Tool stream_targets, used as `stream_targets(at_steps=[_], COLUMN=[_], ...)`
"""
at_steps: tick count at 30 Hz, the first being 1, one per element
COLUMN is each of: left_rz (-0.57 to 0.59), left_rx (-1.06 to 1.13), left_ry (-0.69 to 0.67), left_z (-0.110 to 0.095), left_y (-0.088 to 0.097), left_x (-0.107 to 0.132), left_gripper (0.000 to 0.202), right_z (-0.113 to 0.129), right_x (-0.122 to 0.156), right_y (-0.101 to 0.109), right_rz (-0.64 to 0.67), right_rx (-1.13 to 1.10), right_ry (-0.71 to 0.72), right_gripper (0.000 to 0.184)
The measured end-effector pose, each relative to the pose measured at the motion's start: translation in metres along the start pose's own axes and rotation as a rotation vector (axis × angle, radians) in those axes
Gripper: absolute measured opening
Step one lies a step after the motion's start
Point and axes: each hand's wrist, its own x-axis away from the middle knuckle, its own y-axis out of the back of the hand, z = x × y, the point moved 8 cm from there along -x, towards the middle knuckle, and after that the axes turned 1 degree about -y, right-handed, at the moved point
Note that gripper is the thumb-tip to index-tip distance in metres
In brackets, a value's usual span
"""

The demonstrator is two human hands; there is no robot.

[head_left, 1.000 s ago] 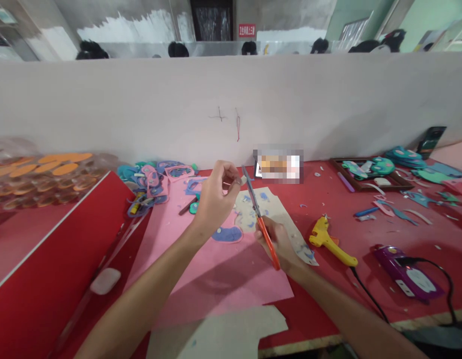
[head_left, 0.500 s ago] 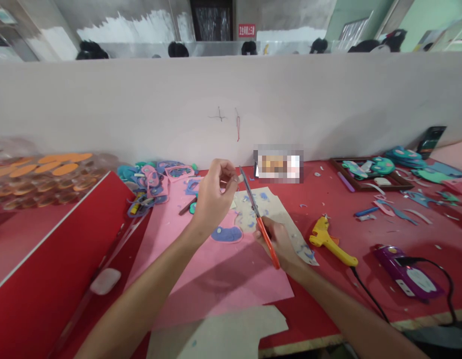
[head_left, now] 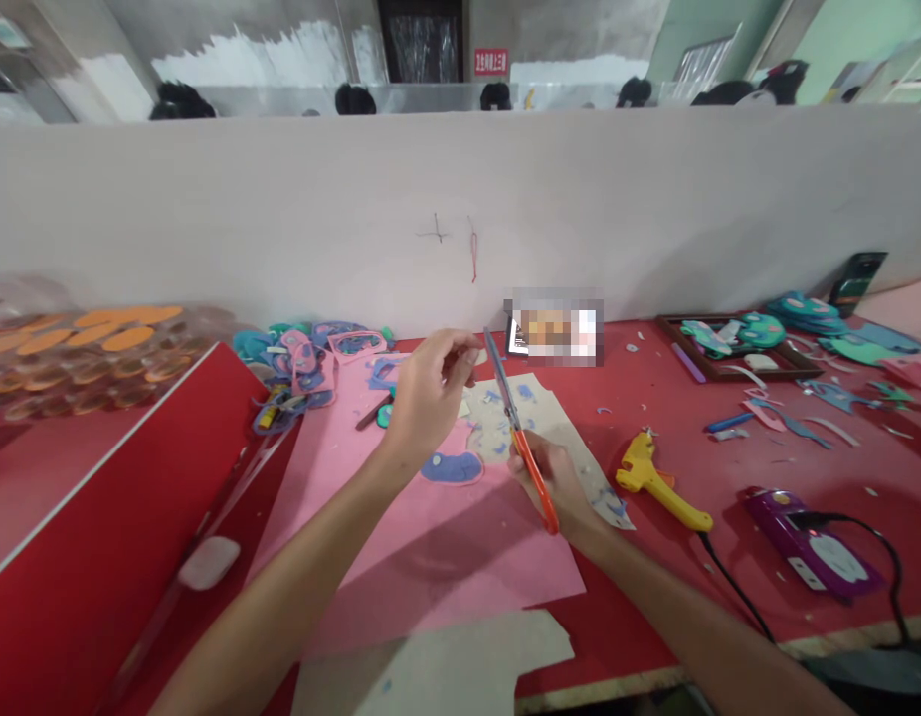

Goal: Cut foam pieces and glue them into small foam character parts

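My left hand (head_left: 429, 398) is raised over the pink sheet (head_left: 431, 537), its thumb and fingers pinched on a small pale scrap (head_left: 478, 356). My right hand (head_left: 551, 479) grips orange-handled scissors (head_left: 518, 438), whose blades point up and away, their tips close beside the scrap. Under both hands lie a cream backing sheet (head_left: 542, 423) with blue marks and a blue-and-pink foam cut-out (head_left: 452, 467).
A yellow glue gun (head_left: 658, 481) and a purple device (head_left: 804, 542) with a black cable lie to the right. A red box (head_left: 102, 527) stands at the left. Foam cut-outs (head_left: 311, 358) pile by the white partition (head_left: 460, 199); a tray (head_left: 736, 343) sits far right.
My left hand with the scrap has dipped slightly lower and toward the scissor blades. The scissors have barely shifted.
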Motion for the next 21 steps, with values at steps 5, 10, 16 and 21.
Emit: stream_targets(at_steps=[5, 10, 16, 21], left_rz=[0.057, 0.050, 0.087, 0.108], left_rx=[0.000, 0.033, 0.178, 0.380], left_ry=[-0.008, 0.021, 0.093, 0.148], left_z=[0.002, 0.001, 0.004, 0.007], left_y=[-0.006, -0.005, -0.011, -0.018], left_x=[0.001, 0.000, 0.000, 0.001], left_gripper=[0.012, 0.009, 0.008, 0.009], right_z=[0.004, 0.005, 0.011, 0.006], right_x=[0.000, -0.001, 0.002, 0.002], right_y=[0.002, 0.003, -0.003, -0.008], right_rz=[-0.013, -0.013, 0.009, 0.043], right_rx=[-0.014, -0.005, -0.067, -0.149], right_ry=[0.009, 0.006, 0.008, -0.023], right_gripper=[0.044, 0.044, 0.048, 0.057])
